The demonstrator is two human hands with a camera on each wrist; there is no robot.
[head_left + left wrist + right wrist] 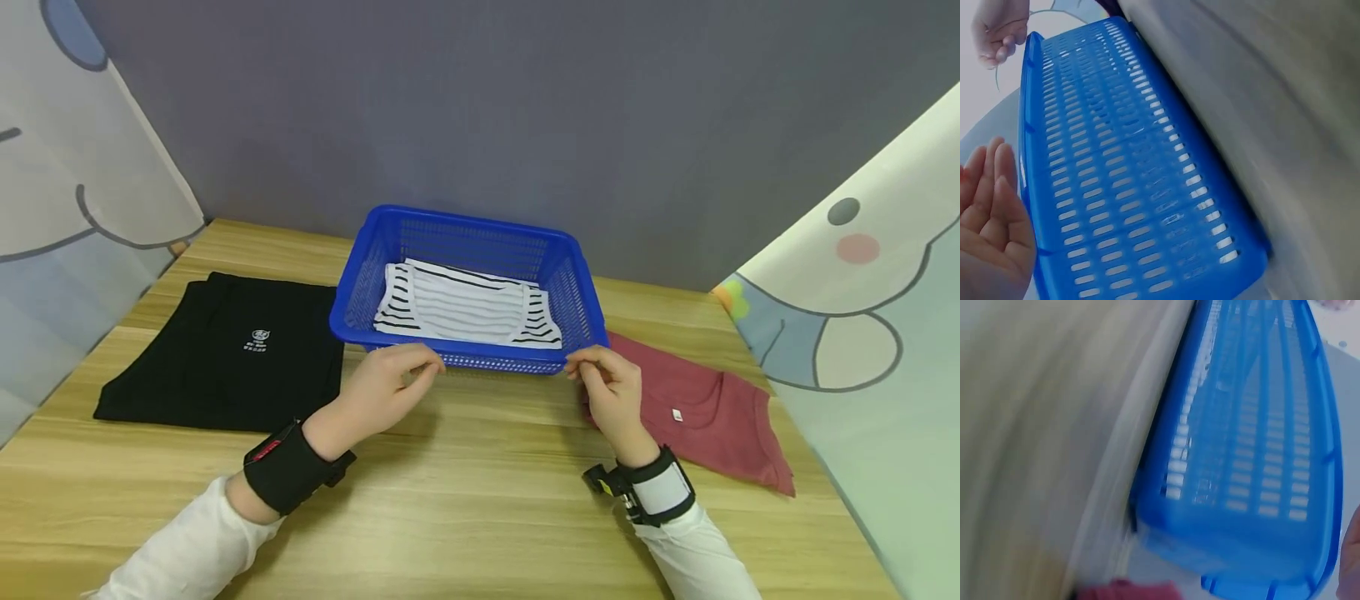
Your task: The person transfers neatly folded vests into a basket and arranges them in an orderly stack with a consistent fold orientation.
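Observation:
A blue plastic basket (468,358) with slotted walls stands at the back middle of the table, a folded white top with black stripes (468,304) lying inside it. My left hand (382,387) hovers in front of the basket's near rim, left of its middle. In the left wrist view its fingers (988,181) are relaxed, with nothing held. At the near right corner is my right hand (615,387), its fingers loosely bent close to the rim. Whether those fingertips touch the rim I cannot tell.
On the left of the wooden table (450,517) lies a folded black garment (217,358) with a small white print. A folded dark-red garment (712,408) lies on the right, partly behind the right hand. A grey panel (480,108) rises behind the table.

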